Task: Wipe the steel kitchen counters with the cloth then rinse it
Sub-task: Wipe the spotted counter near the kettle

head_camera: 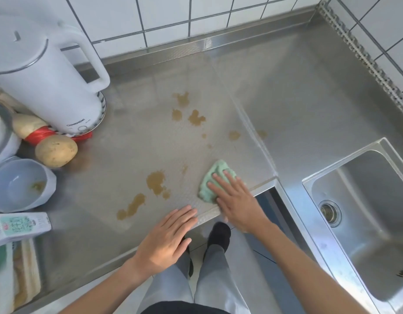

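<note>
**Green cloth down on the steel counter, brown spills all around it**

So the right hand is pressed flat on a crumpled mint-green cloth, fingers stretched out and slightly spread on top of it — not gripping, just pushing it down onto the counter. The cloth sits at the counter's front edge, close to the corner where the surface steps over toward the sink.

The left hand rests palm-down on that same front edge, just left of the cloth, fingers straight and held close together, nothing in it.

Brown splotches are all over the place. The biggest patch lies left of the cloth, with a long smear nearer the front edge, just above the left hand. A cluster of smaller spots sits further back from the cloth toward the tiled wall, plus a faint one between that cluster and the cloth.

Well to the left of the cloth there's a white electric kettle, a potato in front of it, and a pale bowl with a bit of brown residue inside. A carton with a teal label lies on its side just below the bowl.

The sink is to the right of the cloth — drain visible, basin looks dry.
</note>
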`<state>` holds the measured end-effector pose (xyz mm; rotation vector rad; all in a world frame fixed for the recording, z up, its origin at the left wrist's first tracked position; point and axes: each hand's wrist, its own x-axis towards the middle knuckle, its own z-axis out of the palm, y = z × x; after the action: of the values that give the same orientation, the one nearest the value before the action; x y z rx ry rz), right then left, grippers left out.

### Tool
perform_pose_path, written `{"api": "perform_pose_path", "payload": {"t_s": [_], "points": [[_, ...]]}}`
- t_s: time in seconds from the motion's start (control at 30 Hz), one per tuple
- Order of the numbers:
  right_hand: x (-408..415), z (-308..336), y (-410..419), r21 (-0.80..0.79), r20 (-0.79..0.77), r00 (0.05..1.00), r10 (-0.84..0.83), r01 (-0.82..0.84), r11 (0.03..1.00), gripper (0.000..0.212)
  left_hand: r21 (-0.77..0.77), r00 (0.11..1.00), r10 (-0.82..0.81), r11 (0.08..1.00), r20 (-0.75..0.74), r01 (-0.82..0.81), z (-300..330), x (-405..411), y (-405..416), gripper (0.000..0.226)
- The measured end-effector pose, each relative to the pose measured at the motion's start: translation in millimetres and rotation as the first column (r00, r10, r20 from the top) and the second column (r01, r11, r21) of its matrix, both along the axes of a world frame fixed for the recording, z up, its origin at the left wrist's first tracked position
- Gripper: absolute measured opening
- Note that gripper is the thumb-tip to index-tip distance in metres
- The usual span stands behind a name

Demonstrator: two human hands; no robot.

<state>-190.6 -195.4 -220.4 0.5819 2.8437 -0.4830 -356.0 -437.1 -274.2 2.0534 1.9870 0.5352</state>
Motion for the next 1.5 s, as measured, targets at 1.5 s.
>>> {"api": "perform_pose_path", "payload": {"t_s": [1.5], "points": [[26, 4, 218, -0.007, 0.047, 0.881, -0.47, 0.471, 0.882, 0.055, -0.083, 0.804, 0.586, 0.8, -0.099, -0.594, 19, 8, 182, 0.056]]}}
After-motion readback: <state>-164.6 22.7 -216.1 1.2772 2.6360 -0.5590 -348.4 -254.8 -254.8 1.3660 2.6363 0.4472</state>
